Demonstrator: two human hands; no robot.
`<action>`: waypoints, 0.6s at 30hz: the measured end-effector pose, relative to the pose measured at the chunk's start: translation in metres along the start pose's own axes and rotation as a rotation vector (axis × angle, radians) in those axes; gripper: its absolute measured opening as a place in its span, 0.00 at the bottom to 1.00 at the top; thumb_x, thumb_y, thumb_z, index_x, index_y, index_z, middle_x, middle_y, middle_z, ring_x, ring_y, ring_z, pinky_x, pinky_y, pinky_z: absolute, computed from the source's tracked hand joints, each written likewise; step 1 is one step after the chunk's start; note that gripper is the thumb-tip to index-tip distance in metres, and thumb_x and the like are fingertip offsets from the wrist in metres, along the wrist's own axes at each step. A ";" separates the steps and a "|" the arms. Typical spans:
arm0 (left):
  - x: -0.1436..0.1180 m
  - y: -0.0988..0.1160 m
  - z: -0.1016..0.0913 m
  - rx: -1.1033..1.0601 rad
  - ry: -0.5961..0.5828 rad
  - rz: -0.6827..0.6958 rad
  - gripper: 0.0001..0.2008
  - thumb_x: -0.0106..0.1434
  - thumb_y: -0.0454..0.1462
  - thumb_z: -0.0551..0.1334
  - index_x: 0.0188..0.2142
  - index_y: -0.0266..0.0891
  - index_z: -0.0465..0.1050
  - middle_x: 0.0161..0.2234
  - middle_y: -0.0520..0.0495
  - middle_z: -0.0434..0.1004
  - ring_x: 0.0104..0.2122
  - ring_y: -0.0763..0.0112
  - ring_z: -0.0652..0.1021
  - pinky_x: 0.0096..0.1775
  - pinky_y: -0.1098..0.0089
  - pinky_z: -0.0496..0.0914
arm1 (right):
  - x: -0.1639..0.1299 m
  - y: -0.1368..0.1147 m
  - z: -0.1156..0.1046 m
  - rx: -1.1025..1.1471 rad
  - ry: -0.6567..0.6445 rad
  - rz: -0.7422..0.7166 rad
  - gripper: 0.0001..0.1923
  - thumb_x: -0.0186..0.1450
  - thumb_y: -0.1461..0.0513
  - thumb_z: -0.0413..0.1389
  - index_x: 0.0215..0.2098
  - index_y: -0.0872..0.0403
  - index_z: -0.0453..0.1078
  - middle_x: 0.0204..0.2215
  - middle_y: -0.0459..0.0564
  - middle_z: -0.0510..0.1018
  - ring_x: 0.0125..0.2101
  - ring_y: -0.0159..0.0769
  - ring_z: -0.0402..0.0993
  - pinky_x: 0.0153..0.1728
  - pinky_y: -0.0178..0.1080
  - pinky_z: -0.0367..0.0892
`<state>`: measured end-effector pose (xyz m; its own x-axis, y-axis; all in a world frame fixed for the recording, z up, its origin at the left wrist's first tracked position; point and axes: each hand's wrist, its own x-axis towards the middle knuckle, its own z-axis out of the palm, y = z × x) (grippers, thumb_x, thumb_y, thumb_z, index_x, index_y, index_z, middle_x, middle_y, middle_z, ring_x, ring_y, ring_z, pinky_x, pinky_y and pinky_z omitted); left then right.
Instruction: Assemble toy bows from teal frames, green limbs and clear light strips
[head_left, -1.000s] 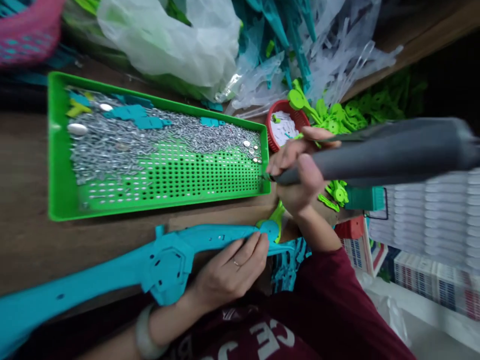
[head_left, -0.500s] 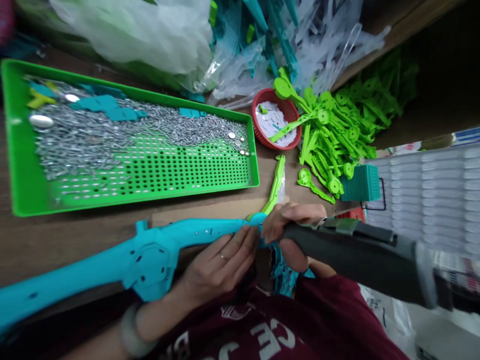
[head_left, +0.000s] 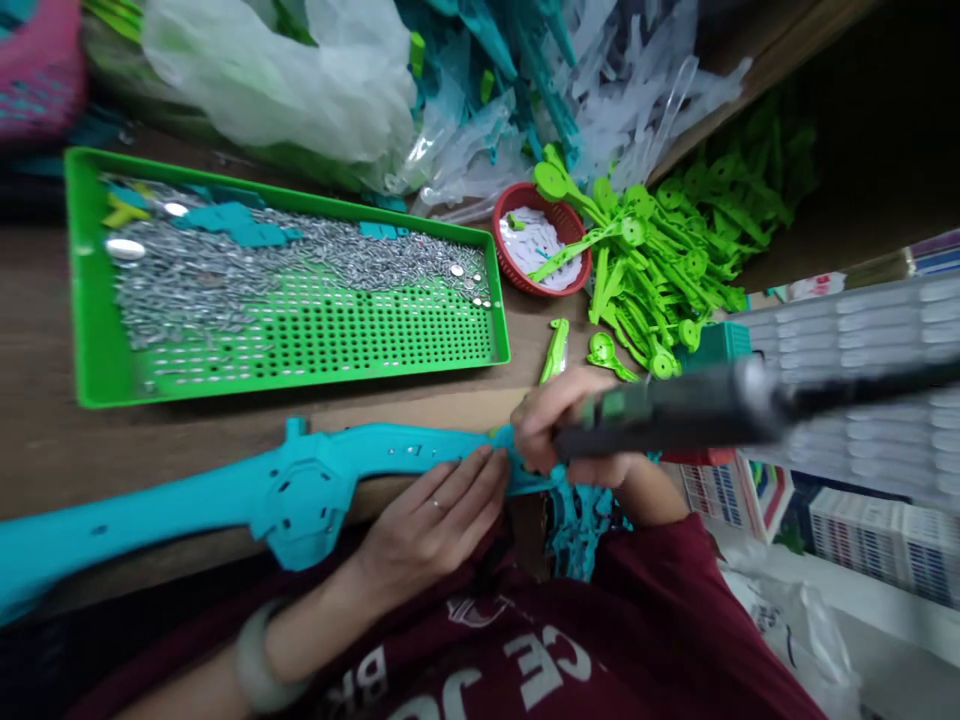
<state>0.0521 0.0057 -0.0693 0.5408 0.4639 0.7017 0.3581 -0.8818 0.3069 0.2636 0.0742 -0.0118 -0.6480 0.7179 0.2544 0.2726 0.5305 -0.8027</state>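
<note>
A long turquoise plastic toy gun body (head_left: 307, 500) lies across the front of the bench, with a boxy part at its middle and small holes along it. My left hand (head_left: 435, 530) grips its right portion, fingers pressed together over the near edge. In my right hand (head_left: 551, 420) is a black electric screwdriver (head_left: 675, 405), its cord end pointing right and blurred. The fingers wrap its front end close to the toy gun's right end; the tip is hidden by the hand. A lime-green part (head_left: 556, 350) lies just beyond that hand.
Behind the toy gun stands a green perforated tray (head_left: 296, 393) with many small screws. A red basket (head_left: 504, 255) holds white pieces, beside a heap of lime-green parts (head_left: 634, 232). Plastic bags (head_left: 300, 90) are at the back. Turquoise parts (head_left: 581, 520) hang below my right hand.
The screwdriver's rear end has swung up and away, while my right hand stays by the toy gun's right end. My left hand keeps its hold. The view has shifted slightly.
</note>
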 end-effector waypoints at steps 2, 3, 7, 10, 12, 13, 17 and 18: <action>-0.012 0.012 -0.006 -0.103 -0.004 -0.031 0.19 0.68 0.26 0.56 0.53 0.39 0.77 0.48 0.43 0.84 0.49 0.65 0.82 0.52 0.67 0.72 | 0.016 0.004 -0.006 0.092 0.221 0.070 0.31 0.65 0.35 0.48 0.51 0.47 0.60 0.17 0.34 0.65 0.14 0.27 0.65 0.21 0.34 0.71; -0.019 0.021 -0.009 -0.213 0.001 -0.086 0.18 0.67 0.26 0.57 0.52 0.41 0.78 0.45 0.45 0.85 0.46 0.66 0.82 0.51 0.67 0.73 | 0.026 0.006 -0.008 0.114 0.320 0.131 0.32 0.64 0.34 0.48 0.52 0.47 0.60 0.19 0.35 0.66 0.16 0.29 0.66 0.21 0.36 0.72; -0.027 0.051 -0.013 -1.031 -0.162 -0.782 0.06 0.66 0.37 0.65 0.42 0.43 0.80 0.36 0.45 0.84 0.35 0.66 0.83 0.38 0.68 0.77 | 0.051 0.002 -0.015 0.023 0.440 0.213 0.28 0.66 0.40 0.51 0.54 0.49 0.62 0.33 0.45 0.74 0.31 0.36 0.76 0.35 0.44 0.78; -0.008 0.055 -0.003 -1.567 -0.179 -1.507 0.16 0.65 0.50 0.65 0.44 0.41 0.79 0.46 0.39 0.84 0.43 0.59 0.83 0.43 0.61 0.79 | 0.031 -0.019 -0.023 -0.245 0.381 0.155 0.22 0.67 0.51 0.54 0.56 0.53 0.63 0.51 0.57 0.73 0.51 0.44 0.73 0.52 0.51 0.73; 0.009 0.053 0.005 -1.693 -0.049 -1.783 0.18 0.63 0.51 0.67 0.45 0.43 0.78 0.50 0.41 0.82 0.46 0.59 0.82 0.46 0.59 0.78 | 0.001 -0.036 -0.027 -0.475 0.082 0.166 0.20 0.66 0.59 0.55 0.55 0.54 0.65 0.56 0.60 0.72 0.57 0.49 0.67 0.56 0.57 0.67; 0.016 0.052 0.007 -1.691 0.014 -1.850 0.18 0.61 0.50 0.69 0.46 0.43 0.78 0.49 0.43 0.83 0.45 0.61 0.82 0.46 0.61 0.78 | -0.014 -0.043 -0.027 -0.565 -0.122 0.176 0.20 0.65 0.61 0.56 0.55 0.55 0.66 0.56 0.61 0.73 0.58 0.52 0.65 0.57 0.59 0.65; 0.028 0.058 0.007 -1.589 0.135 -1.930 0.20 0.54 0.47 0.75 0.41 0.40 0.80 0.43 0.44 0.84 0.39 0.64 0.82 0.40 0.65 0.77 | -0.057 -0.052 -0.018 -0.799 -0.554 0.184 0.21 0.68 0.61 0.57 0.58 0.59 0.67 0.55 0.62 0.74 0.56 0.53 0.66 0.57 0.58 0.61; 0.027 0.061 0.005 -1.590 0.139 -1.933 0.20 0.52 0.46 0.76 0.40 0.39 0.80 0.42 0.44 0.84 0.39 0.63 0.82 0.41 0.64 0.77 | -0.061 -0.050 -0.015 -0.838 -0.572 0.167 0.20 0.70 0.60 0.56 0.58 0.60 0.67 0.53 0.61 0.76 0.54 0.51 0.67 0.57 0.57 0.60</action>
<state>0.0926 -0.0347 -0.0347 0.4181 0.4950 -0.7617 -0.4182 0.8492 0.3223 0.3001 0.0102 0.0212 -0.7381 0.6059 -0.2968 0.6574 0.7448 -0.1145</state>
